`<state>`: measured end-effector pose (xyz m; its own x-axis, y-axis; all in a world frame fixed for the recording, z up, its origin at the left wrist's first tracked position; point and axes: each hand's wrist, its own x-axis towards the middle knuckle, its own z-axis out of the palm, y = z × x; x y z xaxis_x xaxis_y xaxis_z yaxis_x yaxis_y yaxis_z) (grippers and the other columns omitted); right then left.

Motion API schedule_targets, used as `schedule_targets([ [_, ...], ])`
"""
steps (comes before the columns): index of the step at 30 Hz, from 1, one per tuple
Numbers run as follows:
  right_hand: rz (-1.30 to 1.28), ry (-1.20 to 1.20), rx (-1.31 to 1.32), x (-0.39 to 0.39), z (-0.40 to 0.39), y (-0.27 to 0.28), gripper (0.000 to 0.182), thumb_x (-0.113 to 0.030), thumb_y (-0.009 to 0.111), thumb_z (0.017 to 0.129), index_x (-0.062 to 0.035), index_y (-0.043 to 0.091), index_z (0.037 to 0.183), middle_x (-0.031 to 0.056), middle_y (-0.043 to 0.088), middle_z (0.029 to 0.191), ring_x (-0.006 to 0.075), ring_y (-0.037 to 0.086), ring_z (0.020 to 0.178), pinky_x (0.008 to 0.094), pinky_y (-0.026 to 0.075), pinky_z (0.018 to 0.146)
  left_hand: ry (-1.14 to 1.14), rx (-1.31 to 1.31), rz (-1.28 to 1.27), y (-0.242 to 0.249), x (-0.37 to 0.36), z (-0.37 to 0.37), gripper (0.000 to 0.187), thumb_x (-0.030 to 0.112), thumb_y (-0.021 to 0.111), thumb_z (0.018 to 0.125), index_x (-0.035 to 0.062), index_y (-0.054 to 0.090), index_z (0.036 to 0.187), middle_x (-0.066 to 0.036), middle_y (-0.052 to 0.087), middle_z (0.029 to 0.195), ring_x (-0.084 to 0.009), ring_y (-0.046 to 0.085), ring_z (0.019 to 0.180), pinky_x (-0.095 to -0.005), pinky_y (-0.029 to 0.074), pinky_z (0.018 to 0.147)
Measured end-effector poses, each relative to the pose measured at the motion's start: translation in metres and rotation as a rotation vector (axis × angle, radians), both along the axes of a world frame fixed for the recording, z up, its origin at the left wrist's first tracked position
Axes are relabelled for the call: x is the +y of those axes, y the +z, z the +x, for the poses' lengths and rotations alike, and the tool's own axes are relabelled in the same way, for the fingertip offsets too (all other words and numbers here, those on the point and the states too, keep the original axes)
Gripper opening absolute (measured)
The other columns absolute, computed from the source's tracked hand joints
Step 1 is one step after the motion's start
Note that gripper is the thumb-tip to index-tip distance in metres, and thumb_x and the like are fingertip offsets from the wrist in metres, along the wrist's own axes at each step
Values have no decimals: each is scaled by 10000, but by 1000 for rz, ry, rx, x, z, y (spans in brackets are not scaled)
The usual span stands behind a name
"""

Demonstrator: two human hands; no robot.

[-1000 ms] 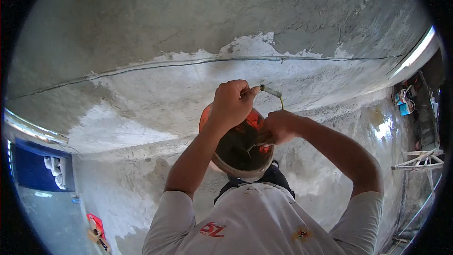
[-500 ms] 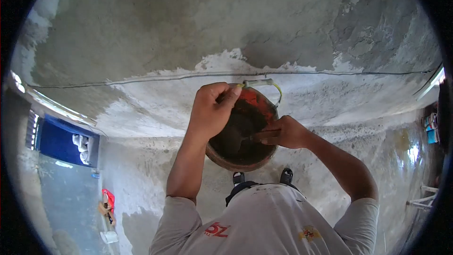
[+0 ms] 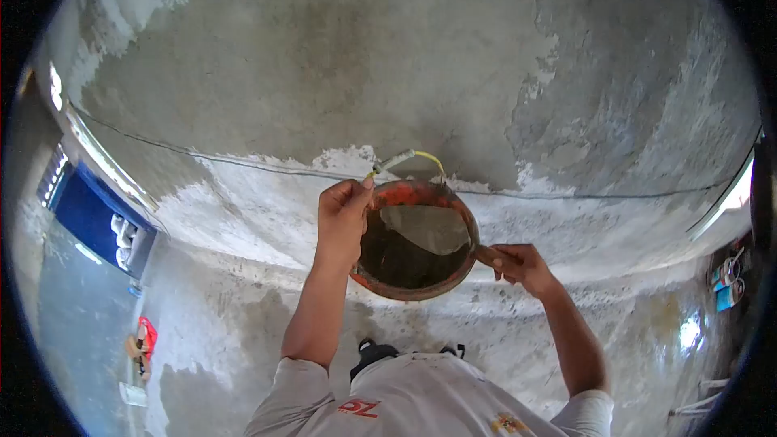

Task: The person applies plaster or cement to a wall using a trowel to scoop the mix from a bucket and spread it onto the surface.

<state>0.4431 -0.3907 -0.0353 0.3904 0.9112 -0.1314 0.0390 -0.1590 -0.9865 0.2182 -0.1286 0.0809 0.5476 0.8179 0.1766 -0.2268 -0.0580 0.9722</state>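
My left hand (image 3: 343, 214) is closed on the upper left rim of a round, dark bucket (image 3: 414, 293), thumb near the end of its handle. The bucket's red-stained inner wall shows at the far side. Its carrying handle (image 3: 396, 161), a pale grip on yellow cord, stands up over the far rim. My right hand (image 3: 522, 265) is closed around the brown wooden handle of a trowel (image 3: 486, 256) at the bucket's right rim. A broad, lighter grey surface shows inside the bucket, left of that handle, above darker contents.
In front rises a wall (image 3: 388, 57) with patchy grey plaster and a cable (image 3: 275, 167) along it. At far left are a blue panel (image 3: 87, 212), a red item (image 3: 147, 335) and a white container (image 3: 133, 394). Blue-labelled containers (image 3: 728, 296) stand at far right.
The bucket sits lower in view, its mouth facing me more. My right hand has drawn back from inside the bucket to its right rim, and the lighter grey surface now shows inside.
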Motion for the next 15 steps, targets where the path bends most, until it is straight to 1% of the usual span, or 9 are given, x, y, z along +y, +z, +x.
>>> schedule_targets([
  [1, 39, 6, -46, -6, -1, 4, 450, -351, 708, 979, -7, 687, 1267, 8, 677, 789, 71, 508, 650, 259, 435, 573, 4, -25, 10, 4, -3, 1, 363, 223, 681, 1005, 90, 562, 688, 49, 480, 589, -12, 317, 437, -238, 189, 400],
  [4, 36, 42, -103, -20, 4, 9, 417, -338, 674, 1004, -6, 685, 1255, 2, 687, 832, 74, 527, 710, 261, 453, 625, -3, -28, -16, 13, -11, 0, 359, 215, 685, 1000, 84, 566, 687, 52, 469, 574, -11, 314, 438, -237, 190, 401],
  [7, 49, 114, -56, -24, 2, 5, 390, -321, 632, 1033, -9, 664, 1265, 25, 704, 911, 98, 554, 770, 284, 475, 682, 15, -46, 25, 16, -10, -6, 356, 213, 688, 997, 84, 571, 687, 48, 470, 573, -12, 315, 438, -238, 189, 401],
  [9, -89, 143, -130, -23, -5, 12, 372, -295, 620, 1041, -5, 626, 1274, 49, 710, 1000, 136, 587, 822, 324, 497, 729, 13, -59, -2, 25, -8, -17, 355, 214, 688, 997, 83, 573, 688, 48, 468, 571, -14, 314, 437, -239, 189, 402],
  [10, -42, 137, -237, -20, -3, -8, 366, -292, 632, 1034, -18, 600, 1275, 98, 709, 1043, 179, 620, 858, 359, 512, 770, 2, -61, -30, 29, -6, -22, 354, 214, 688, 997, 82, 575, 688, 49, 465, 569, -16, 312, 436, -240, 188, 402],
  [11, -39, 134, -246, -17, -3, -24, 366, -292, 632, 1034, -18, 600, 1275, 98, 709, 1043, 179, 620, 858, 359, 512, 770, -1, -70, -26, 29, -3, -26, 354, 214, 688, 997, 82, 575, 688, 49, 465, 569, -16, 312, 436, -240, 188, 402],
  [13, -19, 136, -455, -12, -14, -28, 352, -273, 651, 1019, -35, 592, 1273, 125, 711, 992, 212, 651, 859, 371, 526, 794, 0, -30, -8, 24, 1, -34, 309, 205, 691, 992, 75, 607, 724, 16, 533, 607, -45, 336, 411, -267, 199, 392],
  [14, -126, 133, -501, -9, -20, -28, 381, -285, 692, 985, -45, 597, 1265, 149, 718, 964, 255, 689, 852, 385, 548, 798, -4, -29, -12, 24, 3, -38, 309, 205, 691, 992, 75, 607, 724, 16, 533, 607, -45, 336, 411, -267, 199, 392],
  [15, -131, 132, -498, -4, -35, -19, 381, -285, 692, 985, -45, 597, 1265, 149, 718, 964, 255, 689, 852, 385, 548, 798, -1, -1, -6, 27, 5, -44, 307, 205, 690, 992, 74, 608, 728, 18, 531, 609, -43, 329, 410, -266, 194, 394],
])
